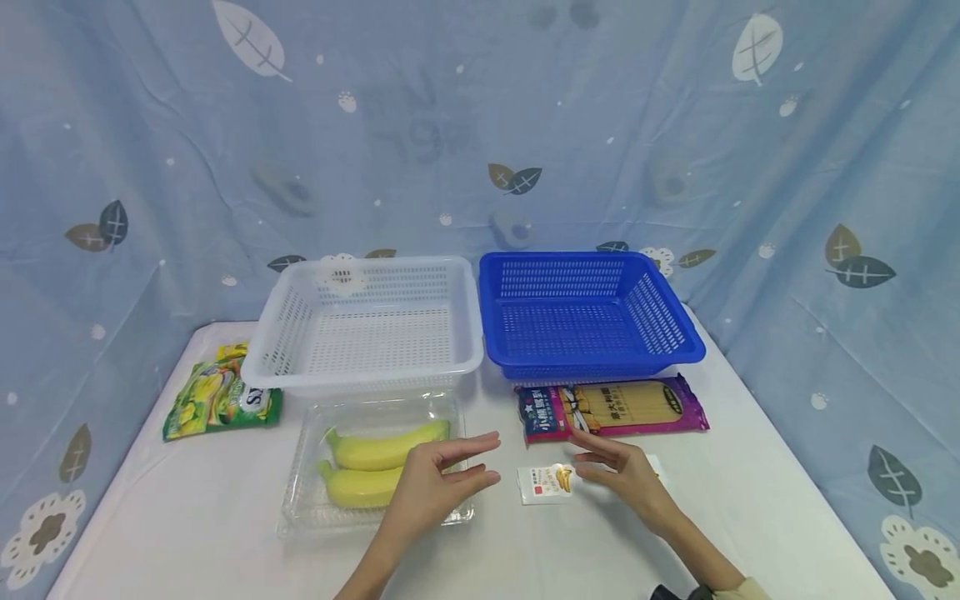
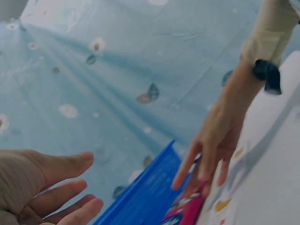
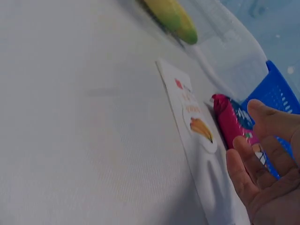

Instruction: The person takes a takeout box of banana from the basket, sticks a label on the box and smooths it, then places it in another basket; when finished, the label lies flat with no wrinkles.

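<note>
Two yellow bananas (image 1: 363, 487) lie side by side in a clear plastic tray (image 1: 300, 500) on the white table. Above the tray's right side hovers the left hand (image 1: 438, 483), fingers extended and thumb apart, holding nothing. The right hand (image 1: 626, 479) hangs over a white card (image 1: 545, 483) with a banana picture, likewise holding nothing; it hides part of the card. In the right wrist view the card (image 3: 192, 117) looks long and flat, beside the right hand's loosely bent fingers (image 3: 241, 176). Just behind that hand lies a purple-edged noodle packet (image 1: 615, 408).
A white basket (image 1: 363, 379) and a blue basket (image 1: 592, 367) stand side by side at the back. Green and yellow snack bags (image 1: 217, 400) lie at the left. A blue patterned curtain (image 1: 420, 125) hangs behind and along the sides.
</note>
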A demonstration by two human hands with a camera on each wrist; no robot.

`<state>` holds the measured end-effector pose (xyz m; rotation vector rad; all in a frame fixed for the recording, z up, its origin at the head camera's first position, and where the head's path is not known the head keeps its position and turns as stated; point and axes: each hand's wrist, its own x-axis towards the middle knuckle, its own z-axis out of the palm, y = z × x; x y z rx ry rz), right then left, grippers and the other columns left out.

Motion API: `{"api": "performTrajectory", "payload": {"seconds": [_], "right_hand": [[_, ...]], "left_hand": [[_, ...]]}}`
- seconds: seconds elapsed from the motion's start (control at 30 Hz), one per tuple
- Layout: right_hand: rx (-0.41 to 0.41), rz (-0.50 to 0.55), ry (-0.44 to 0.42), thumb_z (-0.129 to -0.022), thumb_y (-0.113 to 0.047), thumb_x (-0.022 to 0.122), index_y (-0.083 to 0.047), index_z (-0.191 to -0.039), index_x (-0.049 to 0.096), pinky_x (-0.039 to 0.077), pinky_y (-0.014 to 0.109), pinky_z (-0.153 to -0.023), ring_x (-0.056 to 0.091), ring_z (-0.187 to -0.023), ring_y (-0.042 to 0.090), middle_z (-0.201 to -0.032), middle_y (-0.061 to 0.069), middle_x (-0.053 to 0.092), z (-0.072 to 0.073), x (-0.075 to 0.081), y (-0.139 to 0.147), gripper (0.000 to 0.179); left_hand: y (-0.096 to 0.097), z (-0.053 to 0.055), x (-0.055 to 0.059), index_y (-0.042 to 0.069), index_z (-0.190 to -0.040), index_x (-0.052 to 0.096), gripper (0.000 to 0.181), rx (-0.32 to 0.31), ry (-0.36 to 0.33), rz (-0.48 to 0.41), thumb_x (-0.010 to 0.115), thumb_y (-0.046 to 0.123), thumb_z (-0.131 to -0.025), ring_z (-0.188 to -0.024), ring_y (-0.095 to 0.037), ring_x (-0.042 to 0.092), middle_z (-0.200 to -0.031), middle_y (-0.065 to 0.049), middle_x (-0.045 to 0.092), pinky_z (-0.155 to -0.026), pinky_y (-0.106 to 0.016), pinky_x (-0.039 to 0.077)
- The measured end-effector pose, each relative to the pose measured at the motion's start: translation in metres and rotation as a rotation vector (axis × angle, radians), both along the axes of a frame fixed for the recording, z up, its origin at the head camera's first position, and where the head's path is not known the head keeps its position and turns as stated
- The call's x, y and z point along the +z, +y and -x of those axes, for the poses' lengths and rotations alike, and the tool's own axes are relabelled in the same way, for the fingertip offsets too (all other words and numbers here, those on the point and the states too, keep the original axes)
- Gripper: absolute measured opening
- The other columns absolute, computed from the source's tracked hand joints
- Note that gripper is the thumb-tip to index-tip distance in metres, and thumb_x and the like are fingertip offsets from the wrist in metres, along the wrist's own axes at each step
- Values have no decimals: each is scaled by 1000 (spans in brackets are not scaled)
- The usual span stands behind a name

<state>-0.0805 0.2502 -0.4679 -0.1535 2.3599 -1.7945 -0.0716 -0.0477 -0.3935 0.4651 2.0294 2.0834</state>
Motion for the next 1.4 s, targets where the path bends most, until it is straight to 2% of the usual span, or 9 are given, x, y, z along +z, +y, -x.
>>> {"api": "performTrajectory", "payload": {"seconds": [0.23, 0.43, 0.53, 0.7, 0.93, 1.07, 1.17, 1.3, 1.4], "right_hand": [[111, 30, 60, -89, -6, 66, 3, -138, 47, 45, 20, -94, 58, -115, 29, -138, 21, 49, 5, -13, 16, 54], [188, 70, 85, -89, -2, 65, 7, -137, 47, 49, 23, -90, 60, -114, 27, -135, 27, 49, 8, -20, 26, 51], [220, 85, 92, -90, -1, 64, 9, -136, 46, 50, 24, -89, 60, -114, 27, -134, 31, 48, 9, -22, 30, 51], [265, 98, 87, -90, 0, 63, 10, -137, 45, 50, 25, -89, 60, -114, 22, -134, 32, 47, 10, -23, 33, 51], [333, 156, 106, -87, 4, 64, 17, -134, 41, 50, 32, -90, 60, -114, 20, -135, 27, 49, 13, -25, 32, 54], [336, 144, 113, -85, 3, 66, 19, -132, 42, 49, 32, -90, 60, -114, 19, -133, 33, 46, 14, -26, 30, 55], [318, 138, 112, -84, 3, 67, 19, -132, 42, 49, 30, -91, 60, -114, 16, -132, 38, 42, 14, -26, 28, 56], [309, 137, 124, -83, 3, 69, 20, -131, 42, 48, 29, -91, 60, -114, 14, -132, 38, 44, 15, -26, 24, 58], [309, 122, 124, -82, 3, 70, 20, -130, 43, 49, 29, -91, 60, -112, 11, -131, 37, 46, 15, -26, 21, 58]], "left_hand": [[36, -11, -10, -1, -109, 71, 33, -76, -40, -6, 78, -1, -77, -113, -22, 60, -118, -14, 66, -85, -29, 53], [63, -13, -31, -2, -107, 71, 32, -97, -13, 8, 78, 1, -77, -105, -13, 63, -109, -10, 70, -82, -22, 52], [72, -12, -44, -1, -104, 72, 29, -76, -3, 36, 78, -2, -76, -100, -12, 65, -105, -8, 72, -80, -21, 53], [82, -8, -62, -1, -102, 73, 30, -23, 28, 82, 78, -6, -73, -98, -19, 67, -103, -9, 72, -80, -23, 54], [88, -5, -83, -2, -104, 71, 39, 88, 94, 200, 78, -12, -67, -104, -29, 65, -107, -14, 70, -84, -26, 52], [89, -3, -94, -2, -105, 70, 43, 123, 132, 248, 76, -16, -64, -103, -30, 65, -106, -16, 70, -86, -25, 52], [88, -1, -98, -3, -105, 70, 45, 136, 156, 266, 74, -19, -64, -98, -28, 66, -103, -16, 70, -84, -24, 52], [86, 2, -100, -4, -105, 69, 45, 156, 183, 298, 72, -21, -63, -90, -25, 65, -95, -15, 69, -80, -23, 54], [85, 4, -101, -6, -106, 67, 46, 157, 173, 290, 70, -23, -63, -87, -25, 64, -92, -13, 67, -79, -23, 54]]}}
